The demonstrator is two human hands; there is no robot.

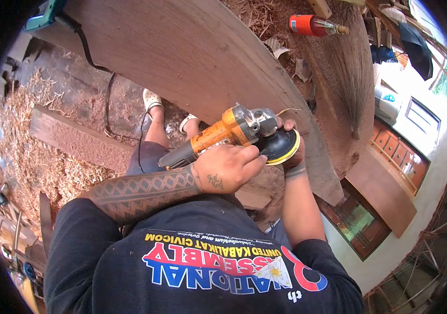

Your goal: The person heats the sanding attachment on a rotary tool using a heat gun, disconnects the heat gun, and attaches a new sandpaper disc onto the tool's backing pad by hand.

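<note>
An orange angle grinder (pixel 222 133) with a dark rear handle lies across my lap, its silver gear head toward the right. On its head is a round black backing pad (pixel 280 145) with a yellow edge. My left hand (pixel 228 166) is closed against the grinder, fingers curled at the pad's near edge; its palm side is hidden. My right hand (pixel 298 149) grips the pad from the far right side, with fingertips showing beside the gear head. Most of that hand is behind the pad.
A large curved wooden slab (pixel 181 57) stretches beyond my feet. A red-labelled bottle (pixel 312 25) lies upper right, near a stick broom (pixel 350 73). A black cord (pixel 107 104) runs left of my legs. A dusty plank (pixel 79 137) rests among wood shavings (pixel 19 152). A teal tool (pixel 45 15) sits upper left.
</note>
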